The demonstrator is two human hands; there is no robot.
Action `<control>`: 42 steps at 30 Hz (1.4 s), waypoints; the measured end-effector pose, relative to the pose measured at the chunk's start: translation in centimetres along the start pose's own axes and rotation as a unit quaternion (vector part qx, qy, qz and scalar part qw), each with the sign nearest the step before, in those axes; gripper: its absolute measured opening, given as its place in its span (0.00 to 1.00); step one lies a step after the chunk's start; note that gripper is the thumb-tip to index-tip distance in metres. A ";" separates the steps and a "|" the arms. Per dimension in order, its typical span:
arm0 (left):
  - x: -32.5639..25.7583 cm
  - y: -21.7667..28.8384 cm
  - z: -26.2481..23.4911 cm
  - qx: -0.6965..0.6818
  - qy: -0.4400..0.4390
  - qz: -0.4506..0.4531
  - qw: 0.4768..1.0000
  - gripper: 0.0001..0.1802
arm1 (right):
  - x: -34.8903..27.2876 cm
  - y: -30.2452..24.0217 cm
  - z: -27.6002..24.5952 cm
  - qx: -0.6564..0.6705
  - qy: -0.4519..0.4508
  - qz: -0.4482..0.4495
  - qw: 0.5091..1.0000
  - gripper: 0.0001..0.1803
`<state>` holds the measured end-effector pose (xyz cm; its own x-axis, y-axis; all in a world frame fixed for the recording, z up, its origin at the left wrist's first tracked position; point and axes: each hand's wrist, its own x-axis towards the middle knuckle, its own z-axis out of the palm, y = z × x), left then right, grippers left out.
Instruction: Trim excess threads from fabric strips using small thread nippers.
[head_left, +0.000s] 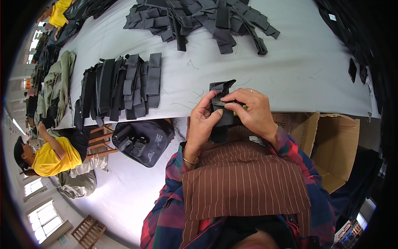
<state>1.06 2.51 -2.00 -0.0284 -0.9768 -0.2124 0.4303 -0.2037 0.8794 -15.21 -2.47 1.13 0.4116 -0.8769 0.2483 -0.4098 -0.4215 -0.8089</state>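
Observation:
Close to my body, at the near edge of the table, I hold a folded dark fabric strip [224, 119]. My left hand [204, 124] is closed on its left side, thumb laid over the top. My right hand [253, 108] pinches the cloth from the right with thumb and forefinger. Something small and yellow-green [236, 111] shows under the curled right fingers; its kind is mostly hidden. The strip's upper end sticks up past my fingertips, and its lower end hangs over the table edge.
A row of stacked dark strips [105, 89] lies to the left, and a loose heap of strips [199, 18] at the back. Below the table stand a dark bag [159, 143] and an open cardboard box [333, 149]. A person in yellow [56, 159] sits at left.

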 end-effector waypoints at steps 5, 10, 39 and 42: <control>0.0 0.0 -0.3 -0.006 -0.003 -0.007 1.000 0.28 | -0.1 0.0 0.2 0.022 -0.017 0.021 0.999 0.08; -0.2 0.1 -0.2 -0.008 -0.006 -0.001 1.000 0.28 | -0.1 0.0 0.6 0.109 -0.006 0.072 0.991 0.06; 0.3 1.9 0.3 -0.050 -0.001 -0.041 0.998 0.22 | -1.6 0.1 -1.8 0.112 -0.015 0.132 0.985 0.07; 0.3 1.8 0.5 -0.040 -0.001 -0.034 0.999 0.22 | -1.6 0.2 -1.4 0.111 0.003 0.138 0.984 0.06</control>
<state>1.39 1.83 -0.28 -0.0618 -0.9608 -0.2704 0.4984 -0.2644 0.8256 -17.09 -1.43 1.36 0.3048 -0.9524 0.0060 -0.3161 -0.1071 -0.9426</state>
